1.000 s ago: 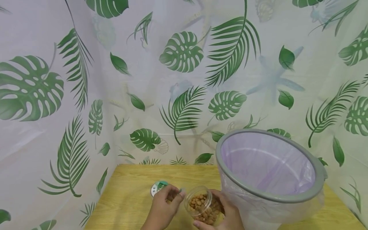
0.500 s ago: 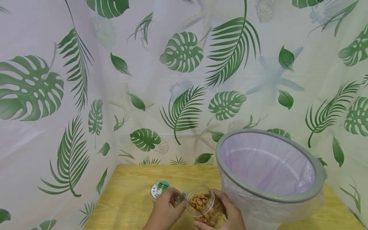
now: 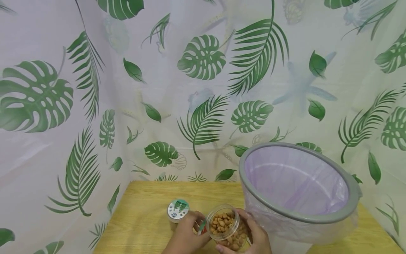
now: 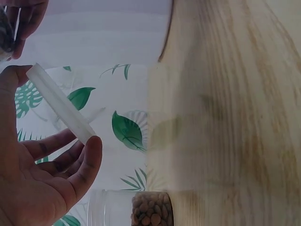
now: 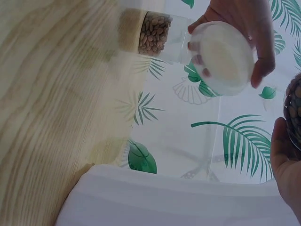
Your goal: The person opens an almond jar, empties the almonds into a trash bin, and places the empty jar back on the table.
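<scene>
My right hand (image 3: 255, 236) grips an uncapped clear plastic jar (image 3: 236, 241) of brown nuts (image 3: 222, 223), tilted so that its mouth faces up and left. Close to that mouth, my left hand (image 3: 187, 233) pinches a round lid (image 4: 61, 104) by its edges, tipped on its side. The lid's whitish inner face shows in the right wrist view. Seen from the head, it is a thin green and red edge partly behind the fingers. Whether lid and jar touch, I cannot tell. Behind my left hand stands a second jar (image 5: 155, 34) with a printed green and white lid (image 3: 178, 209).
A large bin (image 3: 295, 220) with a grey rim and a pale purple liner stands to the right, close beside my right hand. Underneath is a wood-grain table (image 3: 142, 211). A leaf-printed sheet (image 3: 203, 123) hangs behind and at the sides.
My left hand has moved slightly right and downward, bringing the lid closer to the jar's mouth. More of the second jar is uncovered. The right hand has barely shifted.
</scene>
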{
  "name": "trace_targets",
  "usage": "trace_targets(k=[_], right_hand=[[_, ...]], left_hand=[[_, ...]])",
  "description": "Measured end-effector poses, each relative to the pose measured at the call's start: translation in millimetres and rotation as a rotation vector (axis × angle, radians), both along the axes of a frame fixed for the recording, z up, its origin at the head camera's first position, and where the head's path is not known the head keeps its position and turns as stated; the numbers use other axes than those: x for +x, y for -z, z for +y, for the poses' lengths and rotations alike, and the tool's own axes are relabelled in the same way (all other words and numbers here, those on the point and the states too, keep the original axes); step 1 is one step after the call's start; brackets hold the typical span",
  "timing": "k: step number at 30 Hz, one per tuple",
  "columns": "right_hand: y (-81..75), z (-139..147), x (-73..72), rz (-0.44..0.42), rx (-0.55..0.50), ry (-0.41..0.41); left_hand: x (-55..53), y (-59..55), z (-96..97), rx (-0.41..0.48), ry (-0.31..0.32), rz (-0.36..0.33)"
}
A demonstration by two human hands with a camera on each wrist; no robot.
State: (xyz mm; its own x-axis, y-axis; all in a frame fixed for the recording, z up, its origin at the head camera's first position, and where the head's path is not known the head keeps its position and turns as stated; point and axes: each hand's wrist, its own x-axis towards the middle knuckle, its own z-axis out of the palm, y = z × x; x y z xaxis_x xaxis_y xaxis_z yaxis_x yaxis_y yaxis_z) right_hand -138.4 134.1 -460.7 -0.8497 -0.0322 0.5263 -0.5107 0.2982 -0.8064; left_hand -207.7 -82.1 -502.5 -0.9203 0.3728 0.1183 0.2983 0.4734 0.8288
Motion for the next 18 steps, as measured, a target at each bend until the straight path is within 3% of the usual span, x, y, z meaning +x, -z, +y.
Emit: trace_targets(k=[5, 12, 18], right_hand=[[-1.0, 1, 0.6, 0.015, -0.014, -0.028], [-4.8, 0, 2.8, -0.013, -0.051, -0.042], [-5.2, 0, 3.2, -0.005, -0.066, -0.052]], left_hand=[[-1.3, 5.1, 4.1, -0.017, 0.029, 0.008], [-2.1, 18.5, 10.6, 0.005, 0.035, -0.173], [-4.3, 31.6, 11.3, -0.043, 0.052, -0.159]])
